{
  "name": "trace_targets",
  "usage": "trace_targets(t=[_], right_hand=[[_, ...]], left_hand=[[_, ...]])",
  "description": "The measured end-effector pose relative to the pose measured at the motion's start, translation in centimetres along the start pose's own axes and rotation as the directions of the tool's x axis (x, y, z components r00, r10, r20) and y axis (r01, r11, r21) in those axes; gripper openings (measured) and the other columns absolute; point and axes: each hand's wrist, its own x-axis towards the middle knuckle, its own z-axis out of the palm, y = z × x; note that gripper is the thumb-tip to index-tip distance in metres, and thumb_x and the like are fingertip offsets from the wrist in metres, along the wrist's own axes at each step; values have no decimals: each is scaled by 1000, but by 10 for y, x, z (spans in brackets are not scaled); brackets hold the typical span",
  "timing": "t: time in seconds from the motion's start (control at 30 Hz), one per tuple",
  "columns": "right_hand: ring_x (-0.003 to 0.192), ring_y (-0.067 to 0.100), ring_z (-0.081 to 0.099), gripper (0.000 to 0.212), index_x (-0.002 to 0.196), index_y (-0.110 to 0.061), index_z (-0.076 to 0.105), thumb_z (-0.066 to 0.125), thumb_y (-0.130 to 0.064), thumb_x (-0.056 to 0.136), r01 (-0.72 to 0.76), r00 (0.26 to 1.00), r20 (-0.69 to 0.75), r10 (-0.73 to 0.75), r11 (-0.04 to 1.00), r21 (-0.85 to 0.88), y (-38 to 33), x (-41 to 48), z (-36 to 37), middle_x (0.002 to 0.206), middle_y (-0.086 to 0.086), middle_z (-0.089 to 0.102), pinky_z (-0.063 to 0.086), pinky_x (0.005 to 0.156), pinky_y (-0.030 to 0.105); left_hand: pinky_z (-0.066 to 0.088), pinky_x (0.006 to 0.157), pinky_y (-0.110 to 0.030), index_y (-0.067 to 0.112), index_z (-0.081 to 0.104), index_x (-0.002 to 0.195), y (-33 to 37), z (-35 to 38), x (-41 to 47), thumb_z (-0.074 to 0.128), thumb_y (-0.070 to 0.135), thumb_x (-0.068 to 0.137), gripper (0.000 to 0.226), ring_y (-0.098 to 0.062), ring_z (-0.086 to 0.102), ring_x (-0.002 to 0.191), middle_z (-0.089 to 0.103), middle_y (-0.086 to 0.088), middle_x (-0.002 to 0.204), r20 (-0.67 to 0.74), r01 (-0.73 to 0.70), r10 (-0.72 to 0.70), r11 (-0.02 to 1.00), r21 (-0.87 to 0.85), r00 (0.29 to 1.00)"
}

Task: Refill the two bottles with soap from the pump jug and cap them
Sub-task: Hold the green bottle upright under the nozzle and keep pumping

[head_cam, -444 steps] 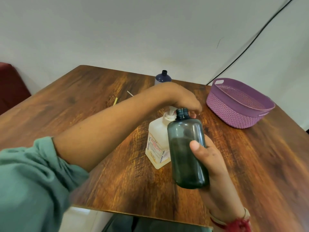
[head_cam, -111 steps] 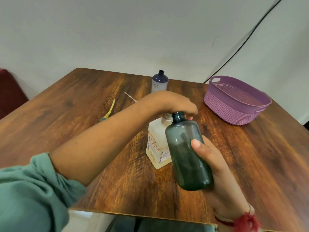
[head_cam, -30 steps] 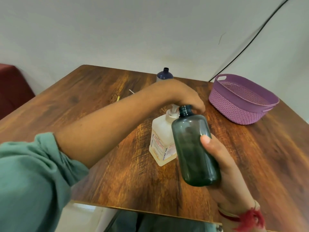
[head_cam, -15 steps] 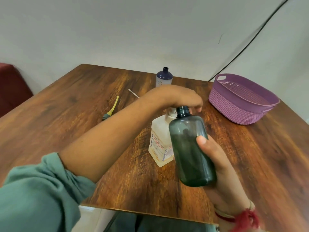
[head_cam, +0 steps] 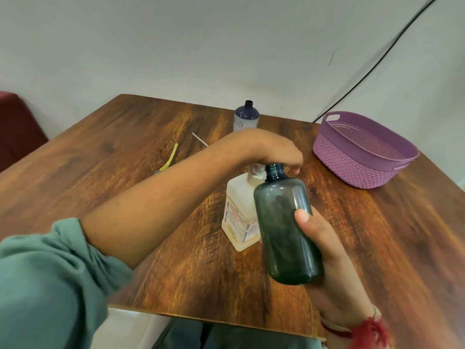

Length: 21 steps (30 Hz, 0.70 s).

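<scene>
The right hand's fingers (head_cam: 305, 217) are wrapped round a dark green bottle (head_cam: 281, 235). The thumb lies flat on the near side and the other fingers are hidden behind the bottle. The right hand (head_cam: 327, 263) holds the bottle by its lower half, nearly upright with the top leaning slightly left. Its open, uncapped neck sits just under the left hand (head_cam: 271, 149).

The left hand's fingers (head_cam: 295, 169) bend down over the white pump head (head_cam: 257, 170) of the pump jug (head_cam: 239, 210). The jug stands on the bench (head_cam: 125, 152), just behind and to the left of the green bottle. The hand covers most of the pump and its spout, so it is unclear whether the fingers grip it or only press on it. The dark glass hides how much soap the bottle holds.

The left forearm reaches in across the bench from the lower left, bare up to a green sleeve (head_cam: 50, 285). The right wrist, wearing a red thread band (head_cam: 370, 331), is cut off at the bottom edge.

A second bottle (head_cam: 246, 117), blue and white and also uncapped, stands at the far edge of the bench. A purple basket (head_cam: 352, 163) sits at the far right. A yellow-handled tool (head_cam: 171, 156) and a thin stick (head_cam: 200, 139) lie on the bench beyond the left forearm.
</scene>
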Motion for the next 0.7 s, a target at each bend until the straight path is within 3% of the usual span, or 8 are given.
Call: trace_targets(t=[0.1, 0.23, 0.4, 0.47, 0.57, 0.63, 0.7], right_hand=[[86, 25, 68, 85, 113, -15, 63, 84, -57, 43, 2, 1000, -11, -2, 1000, -5, -3, -1, 0, 105, 16, 68, 54, 62, 30], [86, 24, 68, 79, 111, -17, 65, 84, -56, 44, 4, 1000, 8, -4, 1000, 4, -5, -1, 1, 104, 14, 69, 55, 62, 30], [83, 18, 69, 65, 95, -27, 74, 84, -59, 40, -12, 1000, 12, 11, 999, 53, 4, -4, 2, 99, 8, 71, 55, 62, 27], [84, 19, 69, 66, 97, -26, 74, 85, -59, 40, -2, 1000, 9, 1, 998, 63, 4, -4, 3, 101, 9, 71, 55, 62, 28], [83, 20, 69, 66, 96, -26, 73, 86, -57, 39, 7, 1000, 14, -8, 997, 79, 1, -3, 3, 100, 10, 71, 55, 61, 29], [83, 20, 69, 66, 97, -25, 73, 86, -56, 40, -1, 1000, 12, 0, 997, 80, 2, -1, 4, 101, 10, 71, 55, 60, 28], [82, 18, 69, 65, 97, -24, 73, 85, -57, 42, -3, 1000, 11, 2, 996, 84, 4, -1, 5, 99, 9, 72, 55, 60, 27]], left_hand=[[39, 73, -25, 7, 59, 118, 6, -7, -2, 43, 31, 96, 36, -16, 47, 85, 53, -4, 95, 55, -15, 12, 998, 58, 998], [39, 70, -26, 7, 58, 117, 3, -5, -1, 40, 26, 96, 33, -16, 47, 81, 55, -4, 93, -16, -2, 2, 1000, 0, 1000], [40, 62, -21, 16, 57, 88, -1, -1, 4, 47, 22, 93, 13, -15, 50, 73, 56, -1, 88, -11, 91, -90, 990, 111, 996], [43, 59, -18, 19, 53, 74, 0, -3, 5, 50, 22, 93, 19, -11, 52, 65, 56, 2, 78, -28, 71, -68, 992, 100, 997], [36, 67, -24, 19, 53, 84, 2, -8, 4, 43, 29, 94, 18, -17, 44, 80, 50, -2, 92, 9, 30, -32, 990, 134, 999], [37, 70, -26, 14, 59, 102, 0, -6, 1, 40, 28, 95, 25, -17, 46, 81, 53, -2, 92, -3, 20, -20, 996, 83, 1000], [41, 74, -28, 14, 60, 107, -3, -2, 1, 39, 27, 95, 28, -16, 49, 80, 56, -2, 90, -15, 15, -15, 999, 48, 1000]])
